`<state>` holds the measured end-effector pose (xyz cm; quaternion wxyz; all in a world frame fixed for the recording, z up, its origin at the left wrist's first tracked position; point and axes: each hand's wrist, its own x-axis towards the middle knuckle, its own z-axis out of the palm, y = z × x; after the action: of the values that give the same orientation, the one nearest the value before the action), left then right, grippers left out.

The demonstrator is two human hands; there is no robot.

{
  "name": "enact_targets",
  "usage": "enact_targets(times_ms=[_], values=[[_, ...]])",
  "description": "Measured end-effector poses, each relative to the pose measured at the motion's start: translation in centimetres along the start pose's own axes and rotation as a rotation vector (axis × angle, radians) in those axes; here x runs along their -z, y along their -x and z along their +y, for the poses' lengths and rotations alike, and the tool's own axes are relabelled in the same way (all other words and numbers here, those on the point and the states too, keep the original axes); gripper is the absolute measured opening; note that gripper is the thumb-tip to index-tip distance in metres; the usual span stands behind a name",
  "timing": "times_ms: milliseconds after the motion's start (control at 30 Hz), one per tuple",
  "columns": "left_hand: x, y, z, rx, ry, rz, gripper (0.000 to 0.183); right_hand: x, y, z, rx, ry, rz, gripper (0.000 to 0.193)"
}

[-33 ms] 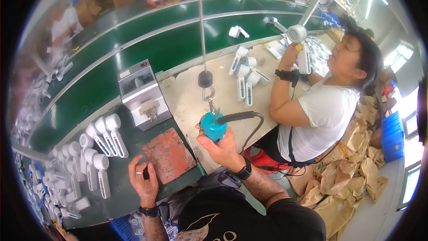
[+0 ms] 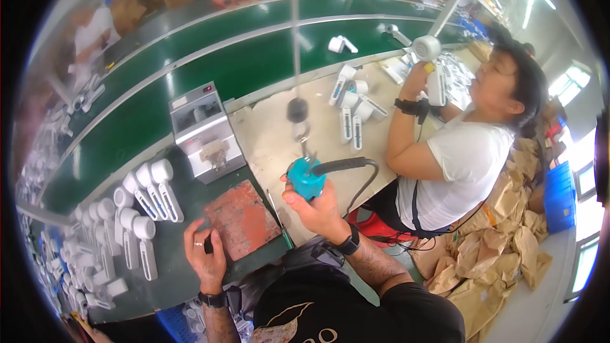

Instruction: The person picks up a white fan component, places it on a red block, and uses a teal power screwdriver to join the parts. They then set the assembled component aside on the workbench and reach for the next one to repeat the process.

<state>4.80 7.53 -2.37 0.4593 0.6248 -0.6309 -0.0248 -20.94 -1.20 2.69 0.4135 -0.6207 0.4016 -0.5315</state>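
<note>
My right hand (image 2: 319, 211) grips a teal hanging electric screwdriver (image 2: 305, 179) from the side, thumb across it. A black cord (image 2: 346, 165) leaves its top, and a hook and black weight (image 2: 297, 110) join it to a line above. The tool's lower end is hidden. My left hand (image 2: 206, 255), with a ring on one finger, rests by the lower left corner of a worn red pad (image 2: 243, 219). Its fingers are bent, apart from the thumb, and I see nothing held. Left of it stand rows of white hair dryers (image 2: 147, 260) with folded handles.
A grey box-shaped machine (image 2: 206, 133) stands behind the pad. Beyond runs a green conveyor belt (image 2: 254, 57). More dryers (image 2: 346, 121) lie on the pale table at right. There a co-worker (image 2: 467, 152) holds a dryer (image 2: 427, 51). Brown paper (image 2: 489, 241) covers the floor.
The screwdriver's hanging line and weight have swung slightly right and look blurred. The tool shifts a little right with my right hand. My left hand stays put.
</note>
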Motion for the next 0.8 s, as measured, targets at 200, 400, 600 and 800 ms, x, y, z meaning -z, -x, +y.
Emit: enact_targets(times_ms=[200,400,600,800], values=[[-0.8,-2.0,0.1,0.34,0.455,0.053,0.018,1.1,-0.6,1.9,0.059,-0.054,0.052,0.031],[2.0,-0.9,-2.4,0.41,0.421,0.12,0.021,-2.0,-1.9,1.9,0.061,-0.149,0.039,0.037],[1.6,-3.2,-1.7,0.311,0.433,0.04,0.019,-3.9,-3.4,1.4,0.05,-0.147,0.047,0.034],[-1.6,-9.3,-1.5,0.249,0.482,0.075,0.017,-3.7,-3.8,2.4,0.036,-0.074,0.037,0.033]])
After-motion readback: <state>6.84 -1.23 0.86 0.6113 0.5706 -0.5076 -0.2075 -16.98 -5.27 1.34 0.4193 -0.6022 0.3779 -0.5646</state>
